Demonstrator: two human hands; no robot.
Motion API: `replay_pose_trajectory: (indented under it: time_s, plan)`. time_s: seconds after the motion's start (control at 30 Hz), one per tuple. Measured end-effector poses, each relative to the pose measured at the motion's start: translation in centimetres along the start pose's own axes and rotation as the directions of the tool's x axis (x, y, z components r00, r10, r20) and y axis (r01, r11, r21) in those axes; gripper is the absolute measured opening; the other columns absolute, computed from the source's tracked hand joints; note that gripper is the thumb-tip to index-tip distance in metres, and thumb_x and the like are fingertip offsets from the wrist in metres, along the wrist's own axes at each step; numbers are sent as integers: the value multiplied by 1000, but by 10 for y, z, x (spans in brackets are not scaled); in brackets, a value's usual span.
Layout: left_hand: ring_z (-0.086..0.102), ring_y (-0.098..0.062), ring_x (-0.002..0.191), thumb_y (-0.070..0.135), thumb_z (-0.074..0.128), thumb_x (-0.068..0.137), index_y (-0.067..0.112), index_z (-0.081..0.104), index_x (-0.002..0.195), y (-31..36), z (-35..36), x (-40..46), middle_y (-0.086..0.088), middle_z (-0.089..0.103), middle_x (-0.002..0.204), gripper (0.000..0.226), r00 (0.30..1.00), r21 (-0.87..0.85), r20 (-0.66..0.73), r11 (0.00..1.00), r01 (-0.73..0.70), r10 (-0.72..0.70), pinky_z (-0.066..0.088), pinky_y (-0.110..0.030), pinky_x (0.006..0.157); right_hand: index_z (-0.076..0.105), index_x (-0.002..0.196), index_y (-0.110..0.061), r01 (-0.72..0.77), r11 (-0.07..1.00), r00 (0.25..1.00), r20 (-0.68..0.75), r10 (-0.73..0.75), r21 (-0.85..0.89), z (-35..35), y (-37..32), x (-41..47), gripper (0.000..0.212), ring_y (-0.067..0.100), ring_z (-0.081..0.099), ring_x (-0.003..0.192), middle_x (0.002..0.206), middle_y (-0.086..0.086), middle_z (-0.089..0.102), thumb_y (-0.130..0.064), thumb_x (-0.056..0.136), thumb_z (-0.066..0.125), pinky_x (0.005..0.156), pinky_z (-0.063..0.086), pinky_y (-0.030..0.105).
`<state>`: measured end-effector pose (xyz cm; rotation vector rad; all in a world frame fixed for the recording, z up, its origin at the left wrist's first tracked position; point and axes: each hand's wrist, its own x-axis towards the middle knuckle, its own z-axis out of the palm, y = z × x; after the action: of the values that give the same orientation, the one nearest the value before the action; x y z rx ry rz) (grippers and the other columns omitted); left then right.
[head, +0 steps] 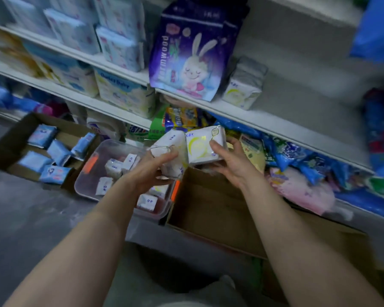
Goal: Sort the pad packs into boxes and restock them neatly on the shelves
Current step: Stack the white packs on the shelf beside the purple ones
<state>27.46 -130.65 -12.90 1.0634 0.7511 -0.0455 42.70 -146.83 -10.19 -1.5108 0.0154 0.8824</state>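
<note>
- the shelves (pixel 264 120) run slantwise across the view, stocked with light blue packs up top, a big purple rabbit bag (pixel 186 54) in the middle, and one white-and-yellow pack (pixel 242 85) standing alone just right of it.
- on the floor sit three containers: a cardboard box at left (pixel 7 149) holding loose blue packs (pixel 53 156), a clear plastic tub (pixel 111 147) with small white sachets scattered inside, and an open cardboard box (pixel 208 207) right under the hands.
- the left hand (pixel 155 167) has its fingers curled round a white pad pack (pixel 173 145), tilted and partly over the tub's edge.
- the right hand (pixel 228 158) pinches a second white pack with a yellow crescent (pixel 205 145), thumb on its face, fingers behind it.
- the two packs touch edge to edge, above the gap between the tub and the open box, below the shelf with the matching pack.
- risks, as i judge them: the soft wrappers could slip from a one-handed grip and drop into the wrong container, mixing the sorts; reaching up to the shelf could knock the lone pack or tip the rabbit bag, which overhangs the shelf lip; the picture is blurred at the edges, so labels there can't be read to confirm a match.
</note>
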Motion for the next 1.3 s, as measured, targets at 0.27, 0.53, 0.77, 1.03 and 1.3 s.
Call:
replay_pose_trajectory:
  time_s: [0.27, 0.53, 0.77, 1.03, 1.3]
  plan:
    - [66, -26, 100, 22, 71, 85, 24, 38, 134, 22, 41, 9, -8, 59, 121, 59, 981, 120, -9, 974, -194, 196, 58, -35, 67, 41, 133, -30, 21, 981, 996, -76, -36, -190, -53, -31, -33, 63, 5, 66, 88, 117, -9, 63, -20, 82, 77, 61, 52, 21]
    - [66, -22, 88, 21, 66, 89, 16, 47, 127, 34, 49, 34, -7, 62, 110, 42, 951, 126, -109, 953, -275, 289, 55, -28, 54, 57, 121, -20, 115, 963, 990, -56, -132, -244, -76, -39, -12, 47, 19, 69, 104, 123, 5, 67, -16, 79, 80, 87, 56, 34]
    - [65, -23, 88, 25, 61, 93, 8, 45, 132, 67, 35, 62, -15, 62, 122, 46, 947, 35, -131, 956, -290, 292, 55, -29, 59, 48, 124, -17, 282, 886, 926, -138, -352, -369, -69, -84, 37, 57, 15, 61, 103, 116, -1, 61, -10, 78, 81, 71, 50, 20]
    - [69, -26, 92, 31, 60, 94, 9, 48, 132, 81, 26, 87, -16, 67, 119, 45, 944, 83, -67, 945, -318, 323, 59, -29, 65, 48, 134, -11, 282, 822, 916, -117, -385, -495, -59, -100, 85, 68, 19, 60, 107, 120, 3, 61, 0, 75, 81, 84, 52, 28]
    - [69, -27, 95, 38, 72, 83, 11, 46, 127, 83, 39, 95, -17, 65, 120, 58, 945, 96, -15, 942, -323, 325, 54, -51, 90, 52, 129, -13, 179, 719, 869, -235, -436, -672, -65, -120, 112, 64, 20, 62, 108, 122, 5, 65, -10, 73, 83, 93, 47, 28]
